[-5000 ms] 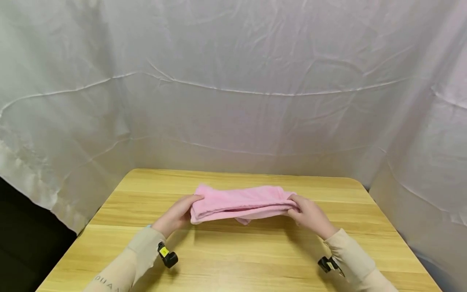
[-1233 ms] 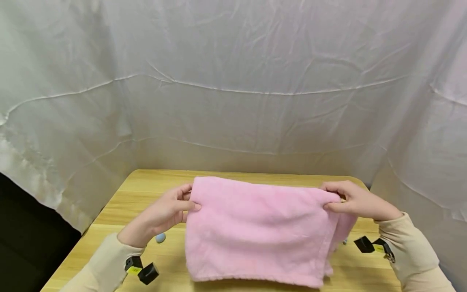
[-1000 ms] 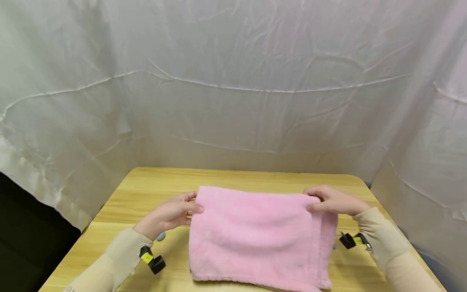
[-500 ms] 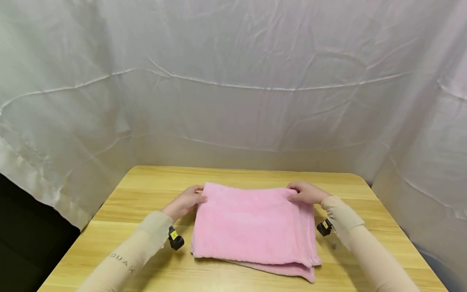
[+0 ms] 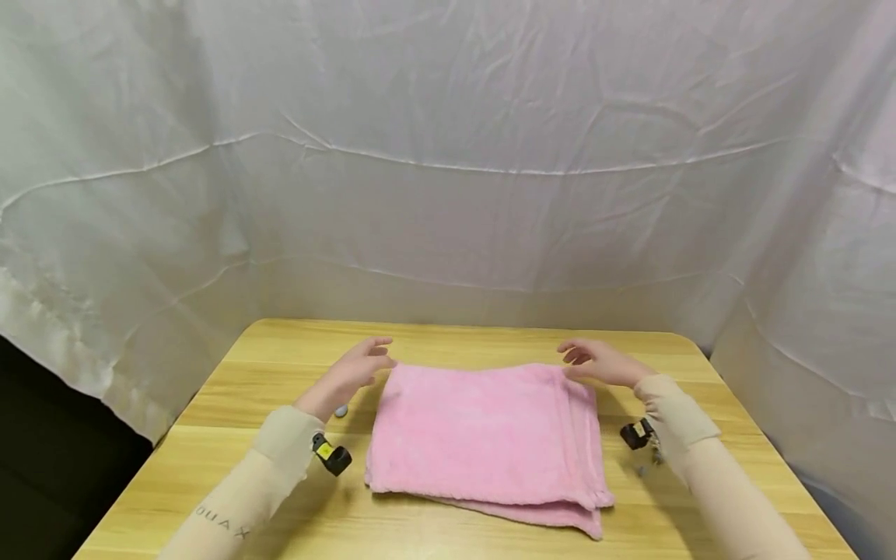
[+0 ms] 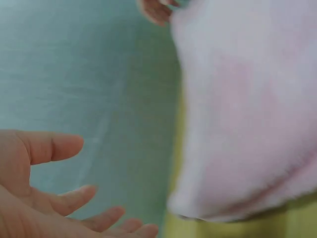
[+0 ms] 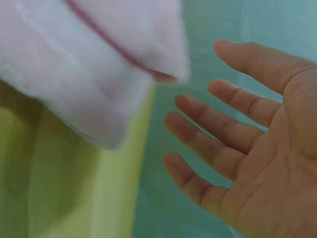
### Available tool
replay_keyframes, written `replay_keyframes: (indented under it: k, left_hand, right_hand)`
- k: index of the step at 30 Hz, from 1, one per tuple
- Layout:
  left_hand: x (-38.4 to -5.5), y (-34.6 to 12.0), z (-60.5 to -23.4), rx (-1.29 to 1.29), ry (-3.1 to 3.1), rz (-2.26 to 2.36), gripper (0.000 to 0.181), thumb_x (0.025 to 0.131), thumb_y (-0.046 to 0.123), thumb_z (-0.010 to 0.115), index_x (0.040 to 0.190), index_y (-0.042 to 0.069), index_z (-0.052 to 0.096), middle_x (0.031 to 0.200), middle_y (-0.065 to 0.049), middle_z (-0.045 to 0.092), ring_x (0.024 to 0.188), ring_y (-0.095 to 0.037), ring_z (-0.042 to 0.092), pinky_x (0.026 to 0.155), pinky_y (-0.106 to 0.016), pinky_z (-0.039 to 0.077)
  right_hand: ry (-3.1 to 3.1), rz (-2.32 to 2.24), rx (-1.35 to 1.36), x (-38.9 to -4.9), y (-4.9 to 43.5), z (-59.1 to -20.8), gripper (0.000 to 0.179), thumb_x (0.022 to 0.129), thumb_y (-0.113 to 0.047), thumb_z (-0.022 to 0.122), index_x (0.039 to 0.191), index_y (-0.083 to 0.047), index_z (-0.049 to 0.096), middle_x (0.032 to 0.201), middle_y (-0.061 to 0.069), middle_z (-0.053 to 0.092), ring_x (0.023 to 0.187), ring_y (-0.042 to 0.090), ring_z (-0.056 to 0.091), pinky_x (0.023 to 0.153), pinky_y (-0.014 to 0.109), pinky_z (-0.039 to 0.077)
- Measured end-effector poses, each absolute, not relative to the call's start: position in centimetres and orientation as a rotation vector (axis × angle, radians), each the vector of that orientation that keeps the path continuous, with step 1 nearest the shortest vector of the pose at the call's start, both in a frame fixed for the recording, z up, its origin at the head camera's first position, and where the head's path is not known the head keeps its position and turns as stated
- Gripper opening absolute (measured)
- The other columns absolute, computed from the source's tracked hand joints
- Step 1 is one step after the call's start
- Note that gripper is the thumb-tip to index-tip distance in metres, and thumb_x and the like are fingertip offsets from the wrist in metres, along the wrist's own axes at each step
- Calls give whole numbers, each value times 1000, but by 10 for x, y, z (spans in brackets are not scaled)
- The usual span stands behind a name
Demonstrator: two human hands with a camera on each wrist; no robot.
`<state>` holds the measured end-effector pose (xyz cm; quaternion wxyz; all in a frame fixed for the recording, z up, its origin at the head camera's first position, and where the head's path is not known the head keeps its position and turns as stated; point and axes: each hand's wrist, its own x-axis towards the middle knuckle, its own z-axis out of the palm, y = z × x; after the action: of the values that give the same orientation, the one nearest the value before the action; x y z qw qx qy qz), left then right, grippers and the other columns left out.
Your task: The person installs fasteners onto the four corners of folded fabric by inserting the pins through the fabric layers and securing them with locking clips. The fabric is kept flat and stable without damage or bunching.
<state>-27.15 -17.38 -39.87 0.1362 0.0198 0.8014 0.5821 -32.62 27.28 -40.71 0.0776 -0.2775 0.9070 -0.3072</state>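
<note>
A pink fluffy towel [image 5: 476, 435], folded into a rough rectangle, lies on the wooden table. Its layers are offset along the right side and at the lower right corner. My left hand [image 5: 350, 376] hovers by the far left corner, fingers spread and holding nothing. By the far right corner, my right hand [image 5: 602, 364] is likewise off the cloth with its fingers relaxed. Both wrist views show a gap between the hand and the towel: the left palm [image 6: 25, 198] and the right palm [image 7: 277, 158] face it with loose fingers.
The wooden table [image 5: 280, 365] has rounded far corners. Grey-white fabric [image 5: 448, 218] hangs behind it and at both sides. A small pale round object [image 5: 341, 411] lies near my left wrist, and a small greyish thing [image 5: 640, 470] is below my right wrist.
Earlier, both hands held the pink towel up, and it hung opened wider. It was then lowered and laid flat on the table. Since half a second ago, both hands have let go of its far corners.
</note>
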Motion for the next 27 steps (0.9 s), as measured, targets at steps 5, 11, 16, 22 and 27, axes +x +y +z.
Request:
replay_keyframes:
  k: [5, 11, 16, 22, 27]
  left_hand:
    - [-255, -182, -379, 178, 2271, 1737, 56, 98, 19, 52, 149, 8, 32, 155, -21, 30, 142, -40, 32, 114, -60, 27]
    - [-236, -179, -373, 306, 2385, 1739, 41, 99, 18, 53, 138, 5, 47, 136, -17, 54, 127, -36, 50, 104, -49, 43]
    - [-225, -167, -379, 459, 2453, 1721, 34, 98, 15, 56, 129, 4, 55, 121, -18, 63, 110, -28, 61, 95, -40, 49]
    - [-215, -144, -381, 699, 2499, 1572, 32, 96, 18, 59, 128, 9, 59, 119, -14, 66, 110, -27, 63, 94, -37, 51]
    - [-214, -114, -384, 912, 2501, 1325, 36, 94, 18, 62, 129, 10, 60, 123, -12, 66, 112, -29, 63, 96, -40, 51]
  right_hand:
    - [2846, -924, -850, -305, 296, -389, 42, 94, -20, 65, 128, 2, 55, 123, 22, 61, 112, 40, 58, 94, 54, 47]
    - [2991, -858, -826, -274, 318, -376, 39, 93, -20, 66, 127, -2, 58, 124, 19, 64, 110, 37, 58, 85, 46, 53]
    - [3039, -736, -898, -249, 334, -378, 32, 87, -16, 72, 118, -9, 65, 116, 11, 69, 101, 23, 62, 75, 33, 55]
    - [2860, -607, -997, -232, 352, -396, 27, 82, -17, 76, 108, -16, 68, 103, 2, 70, 93, 2, 58, 72, 26, 50]
    - [2668, -645, -1129, -229, 357, -411, 29, 74, -7, 76, 100, -14, 66, 96, 0, 69, 89, -1, 56, 70, 27, 49]
